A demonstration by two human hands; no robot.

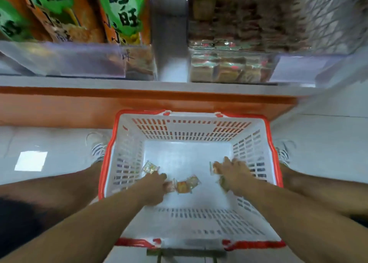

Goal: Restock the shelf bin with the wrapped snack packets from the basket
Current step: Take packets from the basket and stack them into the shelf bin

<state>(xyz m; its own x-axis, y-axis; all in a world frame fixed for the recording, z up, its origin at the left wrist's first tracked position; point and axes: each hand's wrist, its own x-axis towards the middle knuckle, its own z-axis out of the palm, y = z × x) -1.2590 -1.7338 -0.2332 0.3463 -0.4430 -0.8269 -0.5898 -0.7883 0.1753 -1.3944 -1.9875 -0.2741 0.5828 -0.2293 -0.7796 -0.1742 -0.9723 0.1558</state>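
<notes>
Left hand [154,187]: low in the basket [108,153], near the middle of its floor; its fingertips curl onto a small wrapped packet [169,186], so the grip looks closed on that packet, though blur hides how firmly.
Loose packets: one lies just beyond the left hand toward the basket's left wall [150,167]; two more [187,184] sit side by side just right of the left fingertips, mid-floor.
Right hand [235,173]: down by the basket's right wall, fingers bent over a packet at their tips [214,168], with another greenish packet [223,183] under the palm; the grip appears clamped on packets, the exact count unclear.
Shelf bin [231,67]: clear bin on the shelf beyond the basket's far right corner, already fairly full of brown wrapped squares.
Step in hand: gathering the last packets off the basket floor, by my reading.
Doing it well: pinch each wrapper by its body, not its crimped end, since the film looks slippery; sweep the mid-floor pair together before lifting, then carry both handfuls up over the far rim and let them go low inside the bin so none bounce out.
Progress: the basket is nearly empty, so the restock seems close to done.
Left shelf: a clear bin [79,59] holds tall green-and-orange snack bags [119,13].
Shelf edge: a white ledge [99,82] over an orange band [59,107].
Floor [49,141]: pale glossy tiles with a bright light reflection [30,160]; the basket stands on it between the person's shoes [97,147].
</notes>
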